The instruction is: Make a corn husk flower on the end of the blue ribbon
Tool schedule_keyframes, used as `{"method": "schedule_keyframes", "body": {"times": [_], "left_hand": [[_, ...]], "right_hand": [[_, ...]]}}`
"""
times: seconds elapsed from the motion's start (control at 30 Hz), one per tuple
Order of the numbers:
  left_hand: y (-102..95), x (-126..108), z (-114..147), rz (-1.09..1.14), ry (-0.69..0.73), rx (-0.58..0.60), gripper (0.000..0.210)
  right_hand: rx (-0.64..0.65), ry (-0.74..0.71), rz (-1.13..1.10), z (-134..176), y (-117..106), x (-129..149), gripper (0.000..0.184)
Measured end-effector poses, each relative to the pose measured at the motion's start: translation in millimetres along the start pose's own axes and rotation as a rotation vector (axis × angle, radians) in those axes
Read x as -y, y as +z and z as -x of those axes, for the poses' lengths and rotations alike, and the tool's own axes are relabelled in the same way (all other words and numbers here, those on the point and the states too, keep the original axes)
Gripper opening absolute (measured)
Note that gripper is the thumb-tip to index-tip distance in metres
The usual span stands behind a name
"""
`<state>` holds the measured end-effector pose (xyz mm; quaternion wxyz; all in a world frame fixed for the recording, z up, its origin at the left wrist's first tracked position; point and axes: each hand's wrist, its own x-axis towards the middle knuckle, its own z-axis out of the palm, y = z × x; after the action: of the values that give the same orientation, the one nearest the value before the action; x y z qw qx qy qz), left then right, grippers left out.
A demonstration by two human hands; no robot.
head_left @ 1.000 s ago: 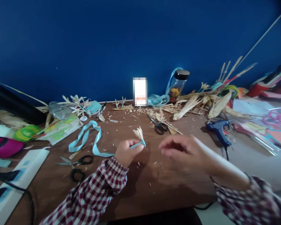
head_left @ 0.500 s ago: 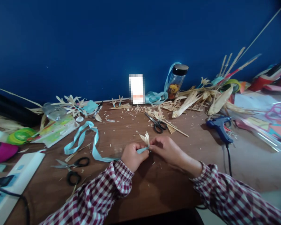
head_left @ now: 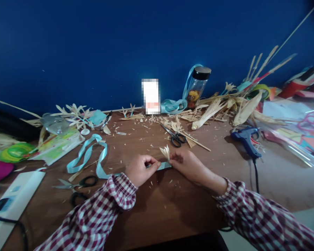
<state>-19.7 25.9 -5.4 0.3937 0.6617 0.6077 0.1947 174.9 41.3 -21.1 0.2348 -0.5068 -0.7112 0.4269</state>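
Two bare hands over the brown desk (head_left: pixel 151 223), checked sleeves on both. Left hand (head_left: pixel 143 169): grip closed to a thumb-and-finger pinch on the light-blue ribbon (head_left: pixel 164 166). Right hand (head_left: pixel 192 170): grip also pinched, at the base of a small pale husk flower (head_left: pixel 165 152); ribbon reaches those fingertips too, exact contact hidden by the fingers. Flower sits at the middle near part of the desk, between the hands, petals up and tilted a bit left. Short ribbon span bridges the two pinches. More ribbon lies in loose loops on the left, running behind the left sleeve; the link is covered.

Left of the left arm: open black-handled scissors (head_left: pixel 74 186), one handle loop close to the sleeve. Beyond that, a white power strip (head_left: pixel 21 195). Second black-handled scissors (head_left: pixel 176 137) lie just past the right hand, by husk scraps. Back: lidded jar (head_left: pixel 198 89) leaning, light-blue ribbon coil (head_left: pixel 174 106) beside it, corn husks (head_left: pixel 208 113) to its right. Blue glue gun (head_left: pixel 247 141) right, well apart from the right hand.
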Motion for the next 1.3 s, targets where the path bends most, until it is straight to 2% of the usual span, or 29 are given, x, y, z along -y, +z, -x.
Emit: {"method": "schedule_keyframes", "body": {"times": [0.17,0.3,0.47,0.6,0.7,0.83,1.03,1.3], "left_hand": [[2.5,5,1,-0.134,0.045,-0.084,0.016],[10.2,2,9,-0.342,0.131,-0.090,0.018],[17.6,1,20,-0.500,0.385,-0.206,0.022],[23.7,5,21,-0.536,0.531,-0.133,0.018],[27.7,8,19,-0.600,0.544,-0.096,0.021],[28.8,8,20,-0.719,0.552,-0.114,0.023],[26.7,2,20,-0.898,0.676,-0.103,0.020],[34.4,-3,24,-0.952,0.683,-0.195,0.019]], "right_hand": [[0.012,0.023,0.229,-1,-3,3,0.010],[0.021,0.009,0.336,-6,-3,2,0.011],[0.075,-0.049,0.404,-10,-5,1,0.014],[0.075,-0.052,0.385,-8,-5,1,0.012],[0.057,-0.054,0.398,-7,-6,1,0.011],[0.069,-0.043,0.400,-7,-6,4,0.011],[0.069,-0.080,0.401,-9,-8,4,0.010],[0.082,-0.076,0.354,-8,-8,3,0.010]]}}
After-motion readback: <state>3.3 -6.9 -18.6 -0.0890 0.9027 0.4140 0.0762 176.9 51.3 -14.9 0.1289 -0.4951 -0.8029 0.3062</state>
